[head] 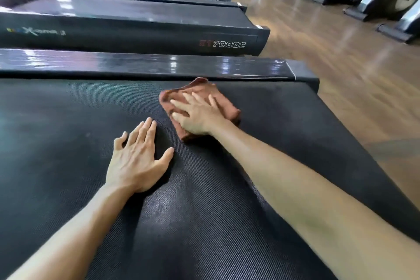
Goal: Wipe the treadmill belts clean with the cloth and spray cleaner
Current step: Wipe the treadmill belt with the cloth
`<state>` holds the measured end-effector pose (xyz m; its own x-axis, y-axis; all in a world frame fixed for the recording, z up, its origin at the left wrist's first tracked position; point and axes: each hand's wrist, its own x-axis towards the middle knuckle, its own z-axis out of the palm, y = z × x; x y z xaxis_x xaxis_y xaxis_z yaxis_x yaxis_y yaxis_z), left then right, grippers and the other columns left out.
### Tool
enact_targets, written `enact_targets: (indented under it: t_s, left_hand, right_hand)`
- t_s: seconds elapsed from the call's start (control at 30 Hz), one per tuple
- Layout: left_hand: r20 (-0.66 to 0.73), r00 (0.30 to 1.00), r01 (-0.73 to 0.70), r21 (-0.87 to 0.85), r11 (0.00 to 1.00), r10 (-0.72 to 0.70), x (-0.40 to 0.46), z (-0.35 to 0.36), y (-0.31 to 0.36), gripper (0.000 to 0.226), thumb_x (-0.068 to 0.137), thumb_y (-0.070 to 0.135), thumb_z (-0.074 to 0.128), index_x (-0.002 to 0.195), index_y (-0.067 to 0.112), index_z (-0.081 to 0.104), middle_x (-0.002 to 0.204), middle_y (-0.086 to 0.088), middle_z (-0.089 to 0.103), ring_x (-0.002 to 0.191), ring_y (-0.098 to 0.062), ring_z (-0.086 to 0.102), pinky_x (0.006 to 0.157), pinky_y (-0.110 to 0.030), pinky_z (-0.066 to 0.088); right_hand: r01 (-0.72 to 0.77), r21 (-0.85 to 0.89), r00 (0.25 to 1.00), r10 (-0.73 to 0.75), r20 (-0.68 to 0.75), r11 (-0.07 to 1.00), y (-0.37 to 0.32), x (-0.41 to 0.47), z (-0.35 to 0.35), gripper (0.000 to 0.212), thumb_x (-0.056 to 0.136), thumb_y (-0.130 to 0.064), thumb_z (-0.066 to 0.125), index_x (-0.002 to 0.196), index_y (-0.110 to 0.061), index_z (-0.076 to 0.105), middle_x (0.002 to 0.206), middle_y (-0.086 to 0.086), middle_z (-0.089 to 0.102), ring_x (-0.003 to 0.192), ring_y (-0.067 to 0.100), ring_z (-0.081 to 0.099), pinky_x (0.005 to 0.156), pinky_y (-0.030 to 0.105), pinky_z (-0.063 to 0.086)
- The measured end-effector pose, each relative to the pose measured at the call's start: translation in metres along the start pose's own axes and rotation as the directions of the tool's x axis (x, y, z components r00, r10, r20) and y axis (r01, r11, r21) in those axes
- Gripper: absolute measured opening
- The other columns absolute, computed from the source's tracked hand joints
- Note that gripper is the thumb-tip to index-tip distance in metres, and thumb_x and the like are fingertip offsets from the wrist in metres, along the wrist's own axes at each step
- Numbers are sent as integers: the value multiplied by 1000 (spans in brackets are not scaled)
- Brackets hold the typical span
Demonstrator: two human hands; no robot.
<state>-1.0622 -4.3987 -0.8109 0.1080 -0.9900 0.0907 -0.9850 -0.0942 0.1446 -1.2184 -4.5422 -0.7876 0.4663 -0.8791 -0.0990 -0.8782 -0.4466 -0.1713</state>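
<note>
— What is seen on the black textured treadmill belt (pixel 68 120)?
— A folded reddish-brown cloth (pixel 229 107) is pressed flat near the far side rail by the right hand (pixel 200 118), fingers spread. The left hand (pixel 136 161) is laid flat nearer, fingers straight.

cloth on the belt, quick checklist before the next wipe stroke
1. Right hand flat on the cloth, fingers spread: ok.
2. Cloth lying on the treadmill belt, near the far side rail: ok.
3. Left hand flat on the belt, apart from the cloth: ok.
4. Spray cleaner within reach: cannot tell, none in view.
5. Belt wet enough to wipe: cannot tell.
6. Belt ahead of the cloth free of objects: ok.
</note>
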Motion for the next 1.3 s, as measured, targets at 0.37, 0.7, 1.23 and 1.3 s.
enact_targets:
  t_s: [0.37,0.7,1.23,1.3]
  left_hand:
    - [12,1000,-1,11,1000,1,1,2,1,105,75,76,-1,164,20,10,172,8,0,156,-6,-2,125,-39,1]
    - [17,1000,2,25,1000,-2,0,2,2,105,76,75,-2,164,20,9,171,7,-1,156,-6,-4,125,-40,1]
    - [23,1000,0,3,1000,0,1,2,-1,106,75,77,-1,164,21,10,171,9,-1,156,-6,-3,123,-40,3]
    - [46,999,5,-1,1000,-5,2,-1,0,107,73,77,0,164,22,10,171,9,0,156,-7,-3,124,-41,2]
  right_hand:
    - [-379,29,923,380,-65,925,85,3,-19,59,105,-62,21,162,-47,16,175,-1,1,161,24,-3,124,62,-10]
    - [-413,31,909,414,-55,910,132,-74,-17,60,101,-71,24,159,-55,19,174,-9,3,160,20,6,127,54,-2]
    - [-554,25,829,554,-79,832,168,-92,-26,60,105,-63,20,162,-49,14,175,-6,0,161,21,0,126,60,-3]
    - [-360,7,932,360,-36,933,132,-92,-19,57,106,-61,23,162,-50,15,175,-6,-1,161,20,-2,126,58,-5]
